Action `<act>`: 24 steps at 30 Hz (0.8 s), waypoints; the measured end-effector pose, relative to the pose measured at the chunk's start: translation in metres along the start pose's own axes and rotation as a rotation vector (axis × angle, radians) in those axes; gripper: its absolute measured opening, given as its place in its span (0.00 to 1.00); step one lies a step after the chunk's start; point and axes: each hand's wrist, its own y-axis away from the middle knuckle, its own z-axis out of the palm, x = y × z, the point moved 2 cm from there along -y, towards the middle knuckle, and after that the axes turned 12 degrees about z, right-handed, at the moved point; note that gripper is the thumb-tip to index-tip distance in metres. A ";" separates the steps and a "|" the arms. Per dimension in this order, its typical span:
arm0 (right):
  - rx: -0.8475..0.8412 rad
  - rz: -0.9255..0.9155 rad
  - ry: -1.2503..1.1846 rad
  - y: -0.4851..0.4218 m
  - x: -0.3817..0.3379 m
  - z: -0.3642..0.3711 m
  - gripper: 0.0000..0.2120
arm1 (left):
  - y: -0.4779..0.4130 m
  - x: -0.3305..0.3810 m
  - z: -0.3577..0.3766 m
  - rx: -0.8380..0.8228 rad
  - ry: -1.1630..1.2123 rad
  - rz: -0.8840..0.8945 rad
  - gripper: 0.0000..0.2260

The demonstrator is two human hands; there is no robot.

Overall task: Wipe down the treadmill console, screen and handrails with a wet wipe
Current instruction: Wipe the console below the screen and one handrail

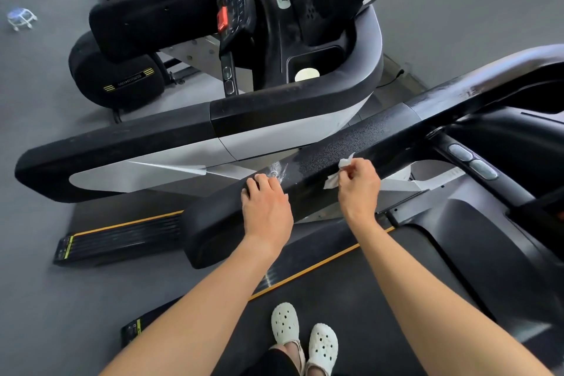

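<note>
A black left handrail of the treadmill runs diagonally from lower left to upper right. My right hand grips a crumpled white wet wipe against the rail's near side. My left hand rests on top of the same rail, fingers curled over its far edge, a short way to the left of the wipe. A wet, shiny smear shows on the rail between my hands. Two oval buttons sit on an inner grip to the right. The console and screen are out of view.
A neighbouring treadmill stands close on the left, its handrail parallel to mine, with a keypad console and cup holder. I stand on the black belt in white clogs. A small stool is on the grey floor, far left.
</note>
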 end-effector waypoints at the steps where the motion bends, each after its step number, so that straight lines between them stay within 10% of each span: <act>1: -0.047 -0.034 0.014 0.007 0.001 0.005 0.04 | 0.000 0.002 -0.001 0.004 0.000 -0.018 0.23; 11: 0.015 0.035 -0.060 -0.034 0.008 -0.024 0.05 | -0.015 0.039 -0.006 0.089 0.033 0.349 0.27; 24: -0.114 0.113 -0.082 -0.001 0.020 0.004 0.05 | -0.021 0.050 -0.008 0.069 0.089 0.334 0.28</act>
